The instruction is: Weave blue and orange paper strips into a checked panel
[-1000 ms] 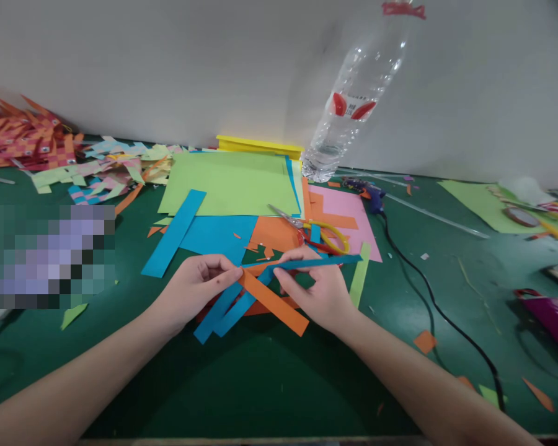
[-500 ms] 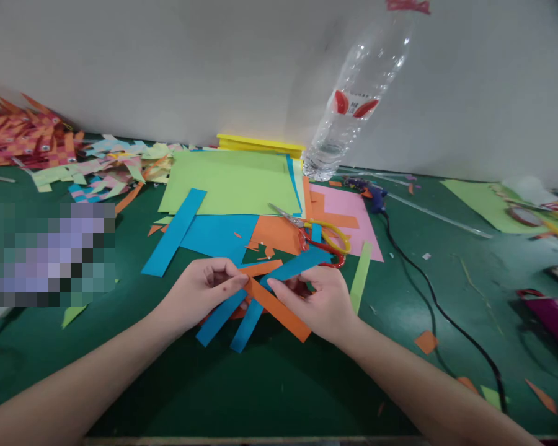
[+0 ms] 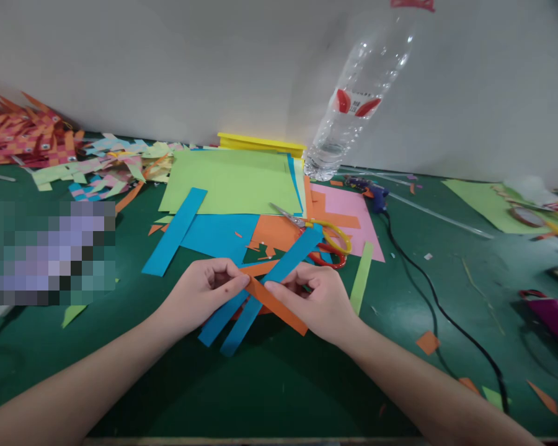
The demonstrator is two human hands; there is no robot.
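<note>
My left hand (image 3: 214,288) pinches an orange paper strip (image 3: 281,310) that slants down to the right, where it crosses blue strips. Between thumb and fingers, my right hand (image 3: 314,300) grips a blue paper strip (image 3: 291,257), which runs from the lower left up toward the scissors. A second blue strip (image 3: 216,325) slants out below my left fingers. Another orange piece (image 3: 260,268) shows behind the crossing. My curled fingers hide part of where the strips overlap. Beyond my hands lie scissors (image 3: 339,238) with red and yellow handles, partly under the raised blue end.
Stacked green paper (image 3: 232,179) and a loose blue strip (image 3: 174,232) lie ahead. A plastic bottle (image 3: 353,105) stands against the wall. At right are a glue gun (image 3: 374,195), its black cord (image 3: 432,297) and a purple object (image 3: 549,316). Woven paper pieces (image 3: 28,139) are heaped far left.
The blue strip in my right hand has swung from nearly level to a steep slant, its far end moving up and left. My left hand has shifted slightly right, still pinching the orange strip.
</note>
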